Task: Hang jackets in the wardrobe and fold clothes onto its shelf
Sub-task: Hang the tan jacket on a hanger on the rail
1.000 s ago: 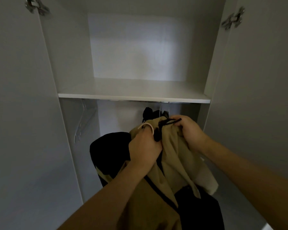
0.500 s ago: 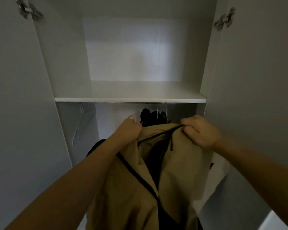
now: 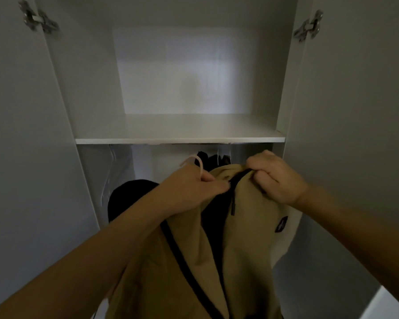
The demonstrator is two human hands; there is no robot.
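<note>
A tan jacket point(image 3: 247, 238) with a black zip and lining hangs between my hands in front of the open wardrobe. My left hand point(image 3: 191, 187) grips its collar on the left together with a white hanger hook point(image 3: 197, 163) that sticks up past my fingers. My right hand point(image 3: 275, 176) grips the collar on the right. Both hands are just below the white shelf point(image 3: 180, 134). A dark garment point(image 3: 213, 158) hangs under the shelf behind the jacket. Another black garment point(image 3: 127, 196) shows to the left, behind my left forearm.
Open wardrobe doors stand at left point(image 3: 21, 157) and right point(image 3: 355, 134), each with a metal hinge near the top. A white empty hanger point(image 3: 112, 171) hangs at the left under the shelf. A pale surface corner point(image 3: 392, 305) shows at bottom right.
My hands have spread the jacket's collar apart and lifted it toward the shelf. The white hanger hook shows again above my left hand.
</note>
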